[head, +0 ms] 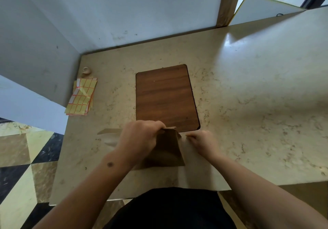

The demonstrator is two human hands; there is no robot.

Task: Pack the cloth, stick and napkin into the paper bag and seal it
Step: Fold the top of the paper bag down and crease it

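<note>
Paper bag [166,150] stands on the surface [248,104], its top gripped by the left hand [140,136]; the right hand [202,142], loosely curled, holds nothing visible. Sealing looks underway; stickers [81,97] come next.

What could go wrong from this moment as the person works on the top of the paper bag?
1. The left hand alone grips the top of the paper bag; the right hand sits beside it, so the bag may tip or the fold go crooked.
2. The label sheets lie far off by the wall; reaching for one probably means letting go, and the top could spring open.
3. The contents are hidden, so a missing item would go unnoticed.
</note>
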